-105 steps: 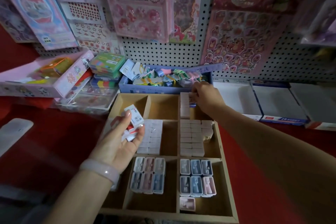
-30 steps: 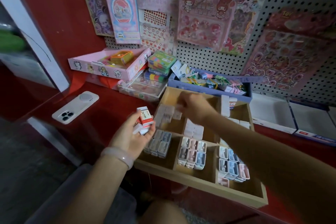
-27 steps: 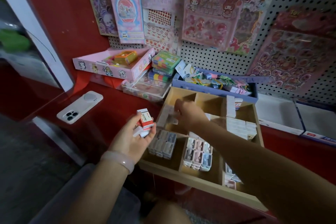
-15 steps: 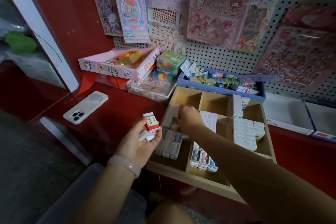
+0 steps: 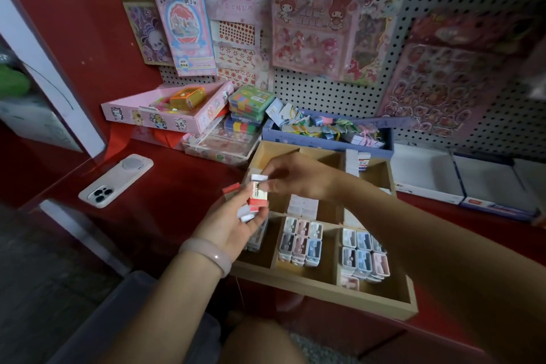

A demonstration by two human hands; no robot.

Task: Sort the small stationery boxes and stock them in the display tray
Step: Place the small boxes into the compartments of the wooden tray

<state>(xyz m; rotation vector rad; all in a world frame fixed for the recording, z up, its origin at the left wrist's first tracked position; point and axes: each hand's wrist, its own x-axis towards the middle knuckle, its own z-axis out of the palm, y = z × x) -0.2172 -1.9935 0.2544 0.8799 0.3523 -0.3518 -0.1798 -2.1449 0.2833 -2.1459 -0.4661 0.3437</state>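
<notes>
Head view: left hand [image 5: 229, 223] grips boxes [image 5: 257, 196]; right hand [image 5: 298, 176] pinches topmost.

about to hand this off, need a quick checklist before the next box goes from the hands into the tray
1. Left hand has a secure hold on its small boxes: ok, fingers curl round the bunch.
2. Right hand has hold of one box only: cannot tell, fingertips pinch at the top of the bunch.
3. Free room in the wooden tray: ok, the far left compartment shows bare wood.
4. Which compartment matches this kind of box: cannot tell, labels too small.
5. White boxes already stocked lie tidy: ok, flat rows.
6. Phone out of the way: ok, it lies left of the tray.
</notes>
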